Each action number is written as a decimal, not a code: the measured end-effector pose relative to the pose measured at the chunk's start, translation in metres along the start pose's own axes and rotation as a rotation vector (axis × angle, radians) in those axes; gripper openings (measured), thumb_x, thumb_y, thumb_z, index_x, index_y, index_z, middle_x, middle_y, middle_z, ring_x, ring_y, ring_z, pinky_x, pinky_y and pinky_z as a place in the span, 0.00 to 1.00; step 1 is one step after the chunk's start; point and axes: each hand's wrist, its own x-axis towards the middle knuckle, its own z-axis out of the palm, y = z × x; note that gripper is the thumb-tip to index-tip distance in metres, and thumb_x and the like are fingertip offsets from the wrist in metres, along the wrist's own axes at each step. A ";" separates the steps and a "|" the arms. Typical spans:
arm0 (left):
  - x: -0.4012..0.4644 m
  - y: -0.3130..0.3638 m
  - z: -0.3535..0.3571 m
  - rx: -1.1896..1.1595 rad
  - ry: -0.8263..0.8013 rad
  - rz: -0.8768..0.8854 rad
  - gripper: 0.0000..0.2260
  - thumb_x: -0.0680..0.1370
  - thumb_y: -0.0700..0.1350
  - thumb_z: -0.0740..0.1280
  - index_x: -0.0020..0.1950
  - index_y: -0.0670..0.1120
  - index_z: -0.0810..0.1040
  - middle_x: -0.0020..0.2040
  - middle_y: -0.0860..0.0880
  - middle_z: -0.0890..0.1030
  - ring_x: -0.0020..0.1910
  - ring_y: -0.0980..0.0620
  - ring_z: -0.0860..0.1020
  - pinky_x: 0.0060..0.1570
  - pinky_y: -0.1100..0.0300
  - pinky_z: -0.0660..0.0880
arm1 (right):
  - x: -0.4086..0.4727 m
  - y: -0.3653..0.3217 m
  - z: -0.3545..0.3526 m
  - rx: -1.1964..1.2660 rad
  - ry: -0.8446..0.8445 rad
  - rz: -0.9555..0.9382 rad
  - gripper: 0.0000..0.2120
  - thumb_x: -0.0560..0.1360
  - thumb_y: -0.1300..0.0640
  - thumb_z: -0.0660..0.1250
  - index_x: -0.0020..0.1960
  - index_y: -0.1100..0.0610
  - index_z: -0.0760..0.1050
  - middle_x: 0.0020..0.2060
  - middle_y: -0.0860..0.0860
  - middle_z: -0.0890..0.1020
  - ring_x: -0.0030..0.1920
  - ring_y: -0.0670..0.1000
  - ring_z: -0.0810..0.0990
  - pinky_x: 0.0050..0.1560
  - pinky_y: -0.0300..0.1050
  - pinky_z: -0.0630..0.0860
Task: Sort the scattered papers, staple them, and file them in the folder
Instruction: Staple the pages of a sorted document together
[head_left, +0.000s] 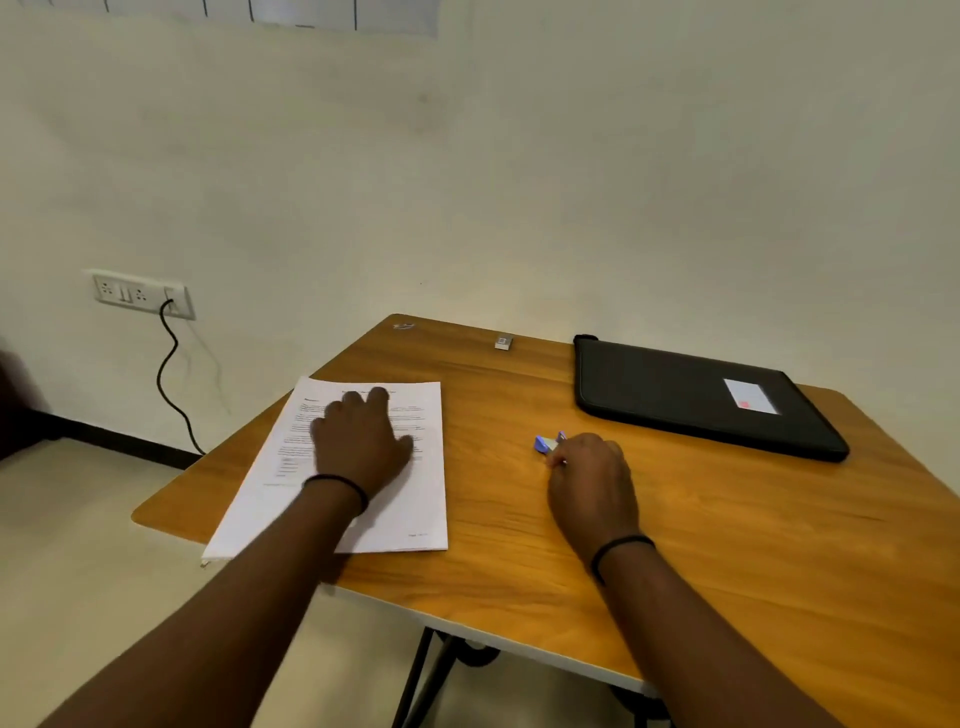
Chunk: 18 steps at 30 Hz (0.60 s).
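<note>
Papers (363, 519) already gathered in one stack at 9 o'clock, left hand (358, 441) pressed flat on top. Right hand (589, 478) gripped small blue stapler (545, 444) at centre. Stapling, filing left; black folder (696, 395) lay closed at 2 o'clock.

Plain office room: wooden desk (727, 545), wall socket panel (140, 293), black folder (701, 397).

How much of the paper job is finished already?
The papers already lie in one neat stack on the table, pressed flat by the left hand. The right hand is gripping the small blue stapler, so stapling looks next. The black folder is closed, so filing is left.
</note>
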 end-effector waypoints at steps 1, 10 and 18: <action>0.004 0.010 0.008 -0.019 -0.030 0.042 0.29 0.76 0.61 0.67 0.72 0.48 0.68 0.66 0.43 0.75 0.65 0.42 0.73 0.62 0.47 0.70 | 0.001 -0.004 0.005 0.009 -0.004 -0.041 0.12 0.80 0.61 0.60 0.49 0.54 0.83 0.48 0.52 0.82 0.49 0.54 0.76 0.52 0.48 0.76; 0.078 0.041 0.060 -0.003 -0.288 0.206 0.33 0.80 0.68 0.46 0.79 0.51 0.57 0.81 0.47 0.55 0.80 0.44 0.47 0.76 0.40 0.47 | 0.066 -0.022 0.050 0.118 -0.343 -0.044 0.28 0.81 0.57 0.55 0.78 0.65 0.54 0.79 0.59 0.54 0.79 0.57 0.48 0.78 0.48 0.53; 0.086 0.035 0.074 0.074 -0.321 0.244 0.37 0.77 0.72 0.46 0.81 0.54 0.50 0.82 0.50 0.49 0.81 0.47 0.45 0.77 0.42 0.46 | 0.180 -0.024 0.107 0.109 -0.416 0.052 0.32 0.81 0.49 0.55 0.79 0.64 0.51 0.79 0.57 0.52 0.79 0.56 0.48 0.78 0.51 0.53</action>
